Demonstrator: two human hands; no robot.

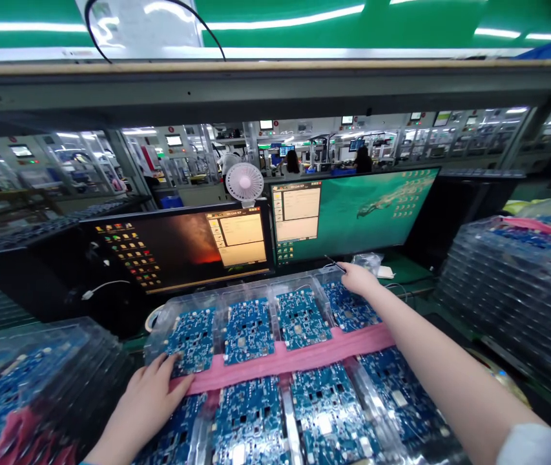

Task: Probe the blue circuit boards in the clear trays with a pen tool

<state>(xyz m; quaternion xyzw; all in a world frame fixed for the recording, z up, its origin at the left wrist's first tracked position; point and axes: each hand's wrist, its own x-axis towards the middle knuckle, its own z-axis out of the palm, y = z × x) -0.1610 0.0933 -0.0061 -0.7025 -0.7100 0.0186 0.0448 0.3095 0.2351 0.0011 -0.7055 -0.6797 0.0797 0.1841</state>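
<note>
A clear plastic tray (278,316) holds several blue circuit boards (249,330) in two rows. A pink strip (299,359) runs across its middle. My left hand (152,394) lies on the tray's left side with fingers apart. Its fingertips touch a board and its thumb rests at the strip's left end. At the back right corner, my right hand (360,279) is closed around a thin dark pen-like tool (334,263), whose tip points away toward the monitors. My right forearm passes over the strip's right end and hides it.
Two monitors (353,213) stand behind the tray, with a small white fan (245,183) above them. Stacked clear trays (512,303) rise at right; another stack (52,374) with pink strips stands at left. A tape roll (153,318) and a clear bag (367,261) lie nearby.
</note>
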